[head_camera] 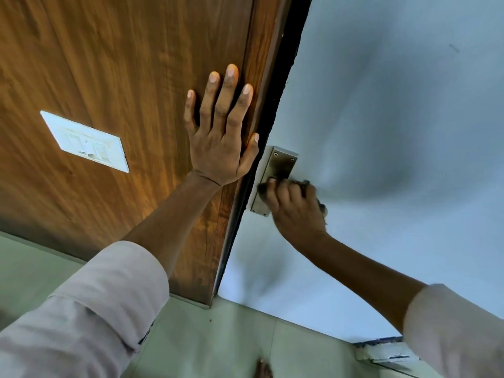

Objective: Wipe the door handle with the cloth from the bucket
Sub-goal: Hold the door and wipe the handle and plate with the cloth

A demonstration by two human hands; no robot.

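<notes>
A metal handle plate [281,165] is screwed onto the pale blue-grey door [381,132] near its left edge. My right hand [294,211] is closed over the handle with a dark cloth [321,207] bunched under the fingers; only scraps of the cloth show beside the knuckles, and the lever itself is hidden. My left hand [223,129] lies flat, fingers spread, on the brown wooden panel [122,64] just left of the door's dark edge. No bucket is in view.
A white switch plate [87,143] sits on the wooden panel to the left. Pale tiled floor [218,336] lies below, with a toe [263,369] at the bottom edge. A white ledge with blue trim [381,350] shows at the lower right.
</notes>
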